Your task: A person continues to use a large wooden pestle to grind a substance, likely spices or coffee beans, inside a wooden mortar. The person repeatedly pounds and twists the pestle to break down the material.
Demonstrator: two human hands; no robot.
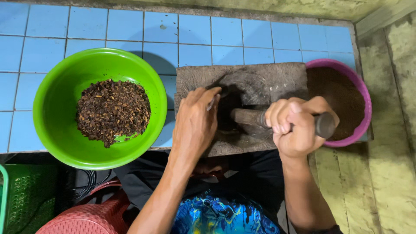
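Blue tile counter; right hand (297, 128) fisted around pestle (281, 120); left hand (196, 123) pinching spoon (216, 96) in mortar (242, 106).

Bright, even overhead light; soft shadows fall beyond the green bowl (56, 108) and in the mortar hollow (236, 102). Sharp focus, mild edge distortion.

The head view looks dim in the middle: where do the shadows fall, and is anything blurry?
In the head view, the hollow of the stone mortar lies in deep shadow under the left hand; the green bowl casts a soft shadow on the blue tiles; the right hand gripping the pestle looks sharp; the blue garment is slightly soft.
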